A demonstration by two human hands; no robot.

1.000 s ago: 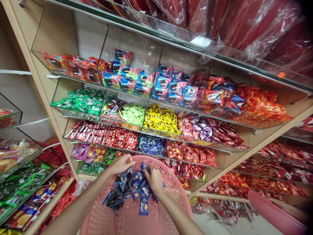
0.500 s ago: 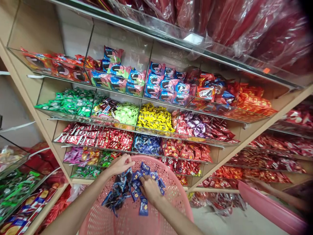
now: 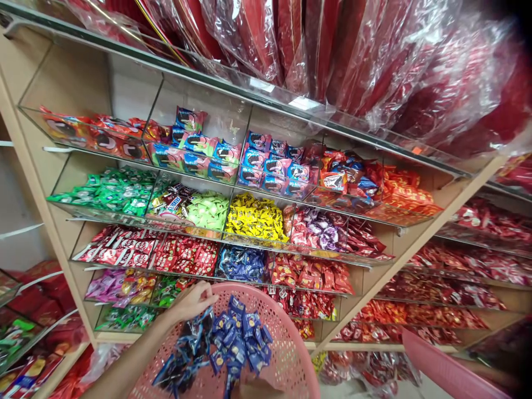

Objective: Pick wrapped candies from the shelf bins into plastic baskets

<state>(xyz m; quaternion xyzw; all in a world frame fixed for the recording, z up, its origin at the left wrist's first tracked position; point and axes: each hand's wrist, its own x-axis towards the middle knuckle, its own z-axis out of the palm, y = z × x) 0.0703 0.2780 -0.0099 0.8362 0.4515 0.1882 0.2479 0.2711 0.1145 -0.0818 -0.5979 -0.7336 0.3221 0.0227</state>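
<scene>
Two hands: the left hand [image 3: 194, 301] comes in from the lower left, fingers clenched on the top of a bunch of dark navy foil packets [image 3: 187, 354]. The right hand [image 3: 254, 389] is a sliver at the bottom edge and I cannot tell its grip.
Basket: the pink perforated plastic basket [image 3: 293, 321] holds the navy bunch, with bright blue sweet packets [image 3: 243, 335] touching it.
Shelves: clear acrylic bins [image 3: 245, 263] hold wrapped sweets.
Room: the basket's far rim is near the shelf front, and its right side is bare.
</scene>
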